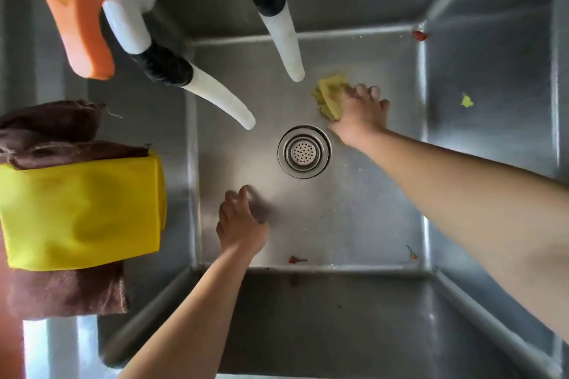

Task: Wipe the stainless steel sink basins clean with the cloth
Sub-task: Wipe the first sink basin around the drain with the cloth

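The sink basin point(354, 218) is dull grey steel with a perforated silver drain point(304, 151); the cloth point(330, 98) is pale yellow; two white spouts point(286, 40) wear black bands; a bright yellow cloth point(83, 212) lies over brown towels point(55, 123); an orange handle point(80, 15) shows; red scraps point(419, 36) and a yellow-green fleck point(466, 101) dot the steel.

Single head view, looking steeply down into sink basin point(308, 224), close above.

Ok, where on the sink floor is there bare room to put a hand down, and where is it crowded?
Bare steel lies between the drain and the front wall, right of the left hand, with only a red scrap at the front edge. The back is crowded: two white spouts overhang it, and the right hand presses the yellow cloth there.
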Demonstrator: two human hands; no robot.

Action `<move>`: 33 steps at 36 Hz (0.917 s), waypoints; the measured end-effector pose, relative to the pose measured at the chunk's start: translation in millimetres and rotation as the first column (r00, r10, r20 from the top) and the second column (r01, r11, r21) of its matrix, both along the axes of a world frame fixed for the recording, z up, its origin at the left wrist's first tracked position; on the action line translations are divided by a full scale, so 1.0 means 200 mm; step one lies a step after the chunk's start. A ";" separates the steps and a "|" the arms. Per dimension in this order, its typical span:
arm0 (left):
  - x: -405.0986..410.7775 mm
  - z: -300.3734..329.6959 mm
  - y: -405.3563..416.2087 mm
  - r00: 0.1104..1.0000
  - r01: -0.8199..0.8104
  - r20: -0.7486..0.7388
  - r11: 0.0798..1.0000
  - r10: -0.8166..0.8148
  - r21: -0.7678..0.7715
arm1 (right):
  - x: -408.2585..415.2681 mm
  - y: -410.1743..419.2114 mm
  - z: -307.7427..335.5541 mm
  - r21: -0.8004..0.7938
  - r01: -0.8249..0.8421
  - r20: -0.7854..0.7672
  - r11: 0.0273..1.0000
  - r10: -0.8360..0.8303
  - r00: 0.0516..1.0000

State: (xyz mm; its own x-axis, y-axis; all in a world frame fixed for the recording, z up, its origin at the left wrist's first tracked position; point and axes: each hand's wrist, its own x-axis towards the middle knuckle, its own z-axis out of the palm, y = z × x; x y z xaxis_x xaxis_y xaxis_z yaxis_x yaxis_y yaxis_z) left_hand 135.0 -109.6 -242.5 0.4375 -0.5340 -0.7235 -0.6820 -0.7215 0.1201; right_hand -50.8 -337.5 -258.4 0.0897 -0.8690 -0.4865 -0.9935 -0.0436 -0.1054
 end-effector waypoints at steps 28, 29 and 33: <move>0.08 -0.05 0.05 0.971 0.016 -0.238 0.985 0.025 0.169 | 0.19 0.67 -0.03 0.077 -0.066 0.174 0.995 0.052 0.983; 0.08 -0.04 0.05 0.969 0.010 -0.244 0.984 0.034 0.175 | 0.19 0.67 -0.02 0.080 -0.054 0.201 0.995 0.037 0.979; 0.08 -0.03 0.05 0.968 0.033 -0.249 0.983 0.013 0.180 | 0.13 0.67 0.01 0.129 -0.059 0.307 0.990 0.017 0.952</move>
State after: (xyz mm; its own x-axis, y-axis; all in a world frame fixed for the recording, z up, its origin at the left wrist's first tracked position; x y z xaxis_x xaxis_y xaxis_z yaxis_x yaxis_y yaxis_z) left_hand 150.7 -98.8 -249.0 0.2272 -0.3871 -0.8936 -0.6548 -0.7399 0.1540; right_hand -24.1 -203.3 -257.0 0.2834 -0.7902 -0.5433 -0.9111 -0.0450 -0.4098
